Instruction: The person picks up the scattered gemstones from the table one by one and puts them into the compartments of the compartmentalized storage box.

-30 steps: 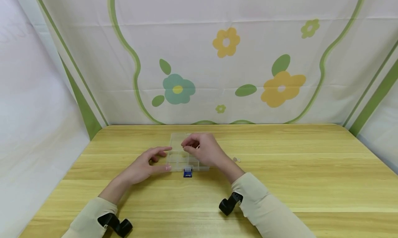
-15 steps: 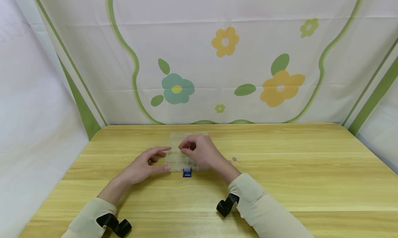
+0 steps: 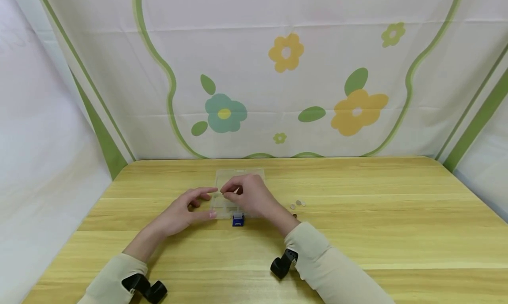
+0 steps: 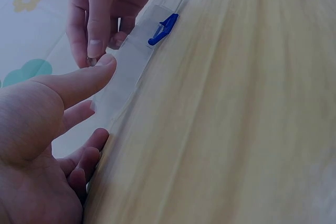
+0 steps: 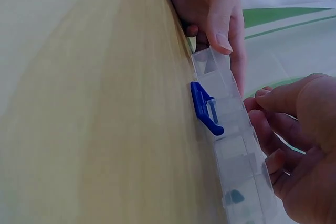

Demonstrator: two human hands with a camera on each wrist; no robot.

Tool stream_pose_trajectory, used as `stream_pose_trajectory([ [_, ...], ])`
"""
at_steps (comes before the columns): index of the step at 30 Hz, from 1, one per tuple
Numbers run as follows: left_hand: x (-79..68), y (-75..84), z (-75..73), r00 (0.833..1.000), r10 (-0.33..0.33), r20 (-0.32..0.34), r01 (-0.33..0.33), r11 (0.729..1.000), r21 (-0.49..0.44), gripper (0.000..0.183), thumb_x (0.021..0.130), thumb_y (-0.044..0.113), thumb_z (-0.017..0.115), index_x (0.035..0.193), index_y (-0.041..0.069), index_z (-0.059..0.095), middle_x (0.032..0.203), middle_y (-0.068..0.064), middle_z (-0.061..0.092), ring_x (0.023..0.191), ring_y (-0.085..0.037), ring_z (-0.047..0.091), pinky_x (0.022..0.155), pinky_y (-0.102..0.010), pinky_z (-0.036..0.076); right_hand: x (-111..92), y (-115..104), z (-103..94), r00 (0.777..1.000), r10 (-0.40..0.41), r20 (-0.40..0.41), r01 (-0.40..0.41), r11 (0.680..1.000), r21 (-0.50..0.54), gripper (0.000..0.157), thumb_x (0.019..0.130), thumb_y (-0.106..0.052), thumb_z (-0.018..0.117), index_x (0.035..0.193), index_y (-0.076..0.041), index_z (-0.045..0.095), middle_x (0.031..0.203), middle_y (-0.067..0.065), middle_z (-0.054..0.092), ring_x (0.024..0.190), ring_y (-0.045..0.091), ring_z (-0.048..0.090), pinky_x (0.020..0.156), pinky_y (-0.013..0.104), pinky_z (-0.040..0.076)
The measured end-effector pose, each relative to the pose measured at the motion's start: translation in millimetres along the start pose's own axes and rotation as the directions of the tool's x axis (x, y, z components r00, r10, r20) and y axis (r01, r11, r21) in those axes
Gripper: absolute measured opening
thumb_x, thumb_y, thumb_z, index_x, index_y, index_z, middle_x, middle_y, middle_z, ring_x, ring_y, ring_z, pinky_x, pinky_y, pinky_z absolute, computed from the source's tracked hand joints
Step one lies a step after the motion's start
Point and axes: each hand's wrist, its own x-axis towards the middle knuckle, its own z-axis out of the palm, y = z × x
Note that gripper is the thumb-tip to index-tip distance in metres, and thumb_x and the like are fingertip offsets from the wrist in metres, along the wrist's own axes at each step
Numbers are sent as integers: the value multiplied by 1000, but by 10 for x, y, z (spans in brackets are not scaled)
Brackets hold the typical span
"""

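Note:
A clear plastic compartment box (image 3: 223, 212) lies on the table with its lid (image 3: 226, 176) laid back and a blue latch (image 3: 238, 221) at the front. At its left side is my left hand (image 3: 181, 212), thumb at the front corner and forefinger stretched along the rear, both fairly straight. Over the left compartments my right hand (image 3: 250, 194) pinches a small shiny piece (image 4: 91, 61) between thumb and fingertips; its exact kind is mostly hidden. A dark teal piece (image 5: 234, 196) shows inside the box in the right wrist view.
Several small pale round pieces (image 3: 299, 203) lie on the wooden table (image 3: 377, 233) to the right of the box. A small reddish-brown piece (image 3: 295, 215) sits close beside the right wrist. A flowered cloth (image 3: 254, 74) hangs behind the table.
My right hand has moved left and slightly down across the box to its left compartments. More pale pieces and the reddish-brown one now show beside the wrist. The left hand stays put.

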Motion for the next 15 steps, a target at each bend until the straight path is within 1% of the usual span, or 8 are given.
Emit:
stream_pose_trajectory([
  [4, -2, -19, 1, 1000, -9, 1, 9, 1000, -1, 69, 95, 42, 80, 156, 26, 53, 147, -13, 56, 122, -30, 48, 97, -42, 41, 13, -10, 39, 1000, -15, -6, 15, 1000, -12, 12, 102, -17, 74, 108, -16, 83, 101, -5, 81, 88, 8, 67, 80, 25, 55],
  [9, -8, -13, 3, 1000, 1, 1, -1, 1000, -9, 69, 95, 41, 80, 157, 25, 52, 148, -14, 55, 122, -30, 48, 96, -42, 41, 24, -22, 66, 1000, -21, -21, 21, 1000, -14, 11, 101, -17, 74, 107, -16, 84, 102, -5, 82, 90, 10, 69, 80, 24, 55],
  [15, -14, 9, 3, 1000, 10, 0, -10, 1000, -10, 69, 95, 39, 80, 157, 25, 52, 149, -14, 55, 123, -31, 48, 96, -43, 41, 24, -34, 65, 999, -32, -22, 32, 999, -18, 11, 101, -17, 75, 107, -15, 84, 102, -4, 82, 90, 11, 70, 79, 24, 55],
])
